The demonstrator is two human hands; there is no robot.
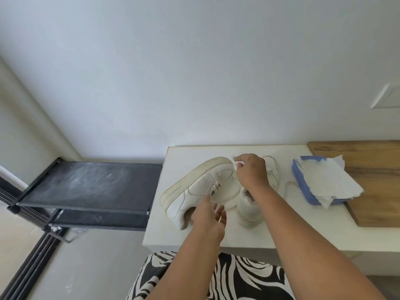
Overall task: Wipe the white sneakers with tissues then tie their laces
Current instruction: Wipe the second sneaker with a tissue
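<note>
Two white sneakers stand on a white table [281, 234]. The left sneaker [194, 187] is tipped on its side, sole facing left and away. My left hand [208, 215] touches its side near the laces with loosely spread fingers. My right hand [252, 169] pinches a small white tissue [238, 163] against the toe of that sneaker. The second sneaker [249, 211] stands upright under my right wrist, partly hidden, and its loose lace [289, 186] trails to the right.
A blue tissue pack [299, 180] with white tissues spilling out lies at the right, partly on a wooden board [372, 169]. A black shoe rack [86, 182] stands left of the table. My patterned black-and-white lap [238, 278] is at the table's near edge.
</note>
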